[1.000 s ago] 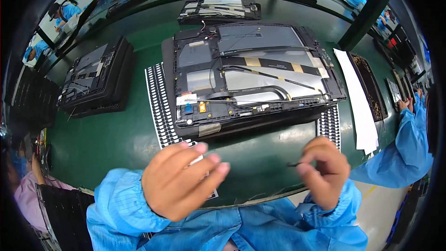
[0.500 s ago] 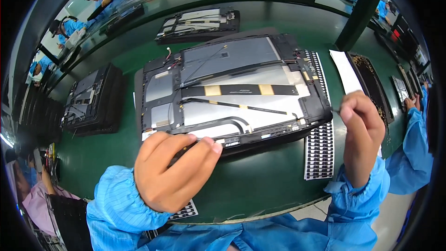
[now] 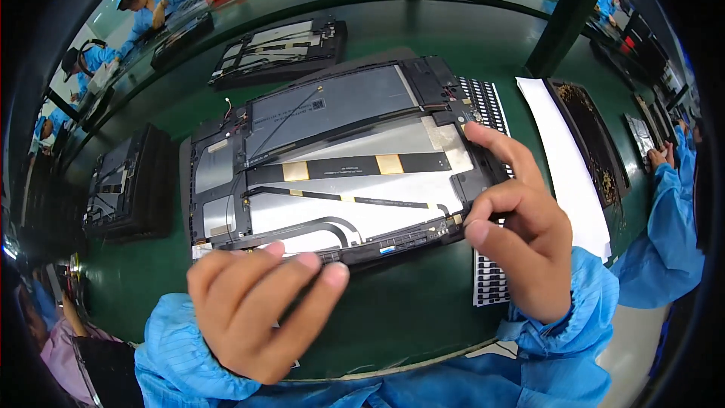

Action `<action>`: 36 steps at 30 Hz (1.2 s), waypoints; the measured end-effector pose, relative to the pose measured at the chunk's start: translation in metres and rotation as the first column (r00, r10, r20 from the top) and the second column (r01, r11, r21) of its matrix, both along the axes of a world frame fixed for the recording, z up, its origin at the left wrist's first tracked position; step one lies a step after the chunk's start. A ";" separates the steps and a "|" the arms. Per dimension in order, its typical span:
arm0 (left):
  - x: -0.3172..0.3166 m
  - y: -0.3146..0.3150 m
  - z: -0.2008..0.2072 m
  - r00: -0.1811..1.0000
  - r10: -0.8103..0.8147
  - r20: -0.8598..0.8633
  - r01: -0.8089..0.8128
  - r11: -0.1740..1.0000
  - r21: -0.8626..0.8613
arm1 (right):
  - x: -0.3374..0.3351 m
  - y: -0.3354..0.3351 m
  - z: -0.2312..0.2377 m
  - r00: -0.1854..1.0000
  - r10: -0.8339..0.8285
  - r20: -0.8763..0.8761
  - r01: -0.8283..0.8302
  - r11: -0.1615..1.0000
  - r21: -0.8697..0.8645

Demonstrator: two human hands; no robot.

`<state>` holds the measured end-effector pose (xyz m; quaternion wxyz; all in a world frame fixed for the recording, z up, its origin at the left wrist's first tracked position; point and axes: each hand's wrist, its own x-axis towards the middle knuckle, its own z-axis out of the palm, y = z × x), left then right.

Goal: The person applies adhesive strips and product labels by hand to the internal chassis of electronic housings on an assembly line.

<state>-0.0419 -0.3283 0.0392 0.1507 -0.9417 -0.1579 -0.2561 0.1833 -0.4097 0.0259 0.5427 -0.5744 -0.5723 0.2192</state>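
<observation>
An opened flat electronic device (image 3: 340, 189), with a grey battery (image 3: 332, 109), silver plates and black flat ribbon cables (image 3: 343, 168), lies tilted on a black support in front of me. My left hand (image 3: 260, 302) is at its near edge, palm down, fingers stretched and apart with nothing in them. At the device's near right corner, my right hand (image 3: 521, 234) brings thumb and index finger together in a pinch. Whatever sits between those tips is too small to make out. Its other fingers reach along the right edge of the device.
A white sheet with rows of small black pieces (image 3: 491, 287) lies partly under the device. Right of it are white paper (image 3: 566, 189) and a black tray (image 3: 559, 94) of small brass-coloured bits. Similar devices stand at left (image 3: 124, 181) and behind (image 3: 279, 49). Co-workers sit around.
My right hand has moved left, from beside the device onto its near right corner. My left hand's fingers have spread and shifted slightly down and left. The whole view has shifted a little.
</observation>
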 end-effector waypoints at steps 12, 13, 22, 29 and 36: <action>0.022 -0.004 -0.003 0.989 -0.142 0.042 0.145 0.987 -0.074 | -0.004 -0.002 0.000 0.989 -0.055 0.138 0.065 0.996 -0.067; 0.023 -0.003 -0.002 0.988 -0.155 0.018 0.156 0.987 -0.042 | -0.005 -0.001 0.000 0.986 -0.061 0.154 0.072 0.995 -0.067; 0.052 0.000 -0.007 0.977 -0.213 0.012 0.213 0.974 -0.075 | -0.005 -0.001 -0.003 0.987 -0.082 0.138 0.088 0.996 -0.031; 0.054 0.001 -0.007 0.979 -0.203 0.017 0.204 0.976 -0.074 | 0.007 -0.006 -0.007 0.998 -0.061 0.030 0.059 0.996 0.074; 0.053 0.000 -0.006 0.979 -0.205 0.019 0.206 0.976 -0.073 | 0.006 -0.005 -0.001 0.778 -0.158 0.608 0.001 0.968 0.251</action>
